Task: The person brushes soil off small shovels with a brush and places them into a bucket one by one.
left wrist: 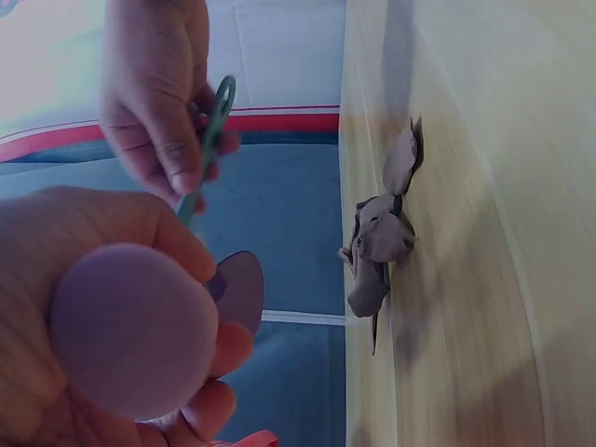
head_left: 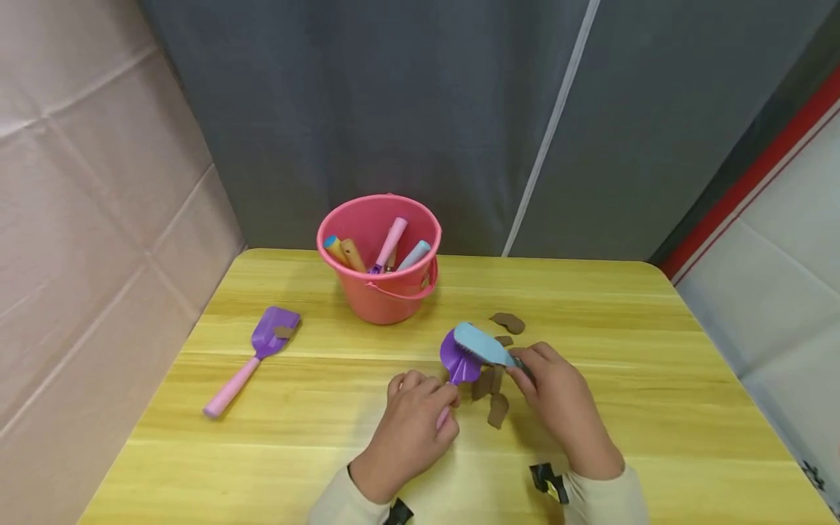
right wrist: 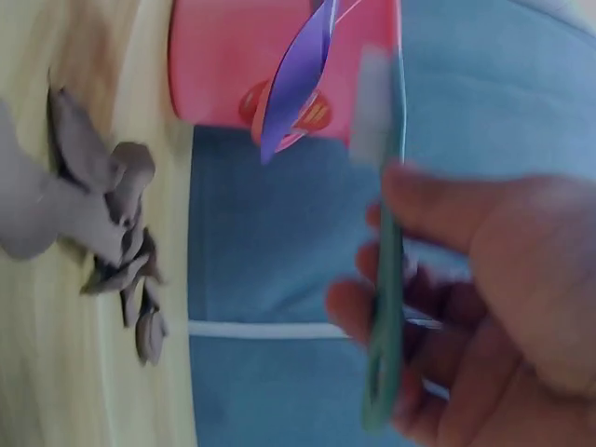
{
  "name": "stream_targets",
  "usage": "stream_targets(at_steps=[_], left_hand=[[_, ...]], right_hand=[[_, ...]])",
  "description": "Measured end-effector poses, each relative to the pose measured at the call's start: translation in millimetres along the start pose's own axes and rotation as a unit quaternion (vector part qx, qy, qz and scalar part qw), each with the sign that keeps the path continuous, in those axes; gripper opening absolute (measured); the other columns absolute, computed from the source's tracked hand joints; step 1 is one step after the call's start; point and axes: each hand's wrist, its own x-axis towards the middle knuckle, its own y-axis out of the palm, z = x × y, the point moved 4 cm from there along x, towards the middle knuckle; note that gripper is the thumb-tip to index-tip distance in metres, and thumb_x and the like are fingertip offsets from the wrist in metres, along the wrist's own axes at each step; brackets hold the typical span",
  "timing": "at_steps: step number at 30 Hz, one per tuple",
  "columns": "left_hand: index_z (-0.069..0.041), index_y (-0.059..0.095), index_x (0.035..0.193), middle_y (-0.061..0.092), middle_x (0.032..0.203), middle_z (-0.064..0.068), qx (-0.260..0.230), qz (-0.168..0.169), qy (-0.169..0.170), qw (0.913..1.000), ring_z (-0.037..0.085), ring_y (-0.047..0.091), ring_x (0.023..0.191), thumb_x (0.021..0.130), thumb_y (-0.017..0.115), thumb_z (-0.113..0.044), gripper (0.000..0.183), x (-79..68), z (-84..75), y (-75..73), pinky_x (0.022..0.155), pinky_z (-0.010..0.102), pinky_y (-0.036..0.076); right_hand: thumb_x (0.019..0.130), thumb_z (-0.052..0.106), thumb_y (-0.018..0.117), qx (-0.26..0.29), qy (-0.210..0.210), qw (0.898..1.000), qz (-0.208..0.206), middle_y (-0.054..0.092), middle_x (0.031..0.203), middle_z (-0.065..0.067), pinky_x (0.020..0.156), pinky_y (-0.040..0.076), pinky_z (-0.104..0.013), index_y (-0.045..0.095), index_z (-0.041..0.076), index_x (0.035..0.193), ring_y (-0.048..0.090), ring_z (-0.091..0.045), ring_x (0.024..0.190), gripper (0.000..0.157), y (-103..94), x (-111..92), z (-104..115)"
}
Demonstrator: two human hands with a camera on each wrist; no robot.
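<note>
In the head view my left hand (head_left: 410, 430) grips the pink handle of a small purple toy shovel (head_left: 459, 364). The left wrist view shows the handle's rounded pink end (left wrist: 135, 331) in the palm. My right hand (head_left: 558, 397) holds a brush (head_left: 482, 343) by its green handle, its light blue head above the shovel's blade. Pale bristles (right wrist: 372, 107) show in the right wrist view, apart from the purple blade (right wrist: 298, 84) there. Several flat brown pieces (head_left: 498, 410) lie on the table below and beside both tools; whether any rests in the shovel is hidden.
A pink bucket (head_left: 383, 299) stands at the back of the wooden table (head_left: 295, 467), several tool handles sticking up from it. On the left lies another purple shovel (head_left: 267, 339) with a brown piece (head_left: 284, 332) on its blade. A grey curtain (head_left: 394, 109) hangs behind.
</note>
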Motion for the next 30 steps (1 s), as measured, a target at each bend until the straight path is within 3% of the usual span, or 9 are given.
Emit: stream_targets(at_steps=[4,11,18,25,30], left_hand=[[-0.022,0.062,0.083,0.057,0.077,-0.010,-0.007,0.004,0.000,1.0000,0.014,0.046,0.083,0.074,0.061,-0.013,0.013,0.6,-0.8,-0.2,0.090,0.049,0.037],[-0.021,0.065,0.087,0.057,0.079,-0.011,0.000,0.007,-0.003,1.0000,0.013,0.046,0.082,0.075,0.062,-0.012,0.015,-0.3,-0.7,-0.4,0.091,0.048,0.037],[-0.021,0.062,0.082,0.055,0.077,-0.011,-0.009,0.010,0.000,0.9999,0.014,0.045,0.081,0.074,0.062,-0.012,0.012,0.4,-1.8,-0.6,0.091,0.049,0.038],[-0.021,0.065,0.087,0.058,0.079,-0.010,-0.014,0.021,-0.007,0.9996,0.013,0.046,0.082,0.076,0.060,-0.013,0.015,-1.0,-2.5,0.0,0.091,0.050,0.038],[-0.021,0.064,0.086,0.057,0.078,-0.010,-0.012,0.019,-0.007,0.9997,0.014,0.046,0.082,0.075,0.061,-0.014,0.013,-0.3,-1.8,0.9,0.091,0.050,0.038]], right_hand=[[0.087,0.011,0.075,0.019,-0.022,0.999,0.036,0.062,0.094,-0.002,0.061,0.048,-0.033,0.072,0.006,0.109,0.055,-0.011,0.070,0.023,3.0,0.9,6.5],[0.087,0.010,0.075,-0.032,0.040,0.999,-0.018,0.061,0.089,-0.009,0.056,0.048,-0.041,0.069,0.001,0.103,0.054,-0.019,0.062,0.020,-1.3,-0.8,-4.9],[0.088,0.010,0.074,0.019,-0.025,0.998,0.048,0.062,0.094,-0.003,0.064,0.049,-0.033,0.071,0.006,0.107,0.056,-0.012,0.073,0.020,6.4,1.2,6.7],[0.089,0.007,0.072,-0.029,0.047,0.998,-0.008,0.064,0.089,-0.012,0.062,0.051,-0.046,0.068,-0.001,0.101,0.063,-0.028,0.071,0.015,-0.7,1.0,-3.8],[0.089,0.007,0.073,0.010,-0.005,1.000,0.025,0.064,0.092,-0.006,0.064,0.051,-0.038,0.070,0.004,0.104,0.060,-0.017,0.074,0.016,-1.0,2.4,4.6]])
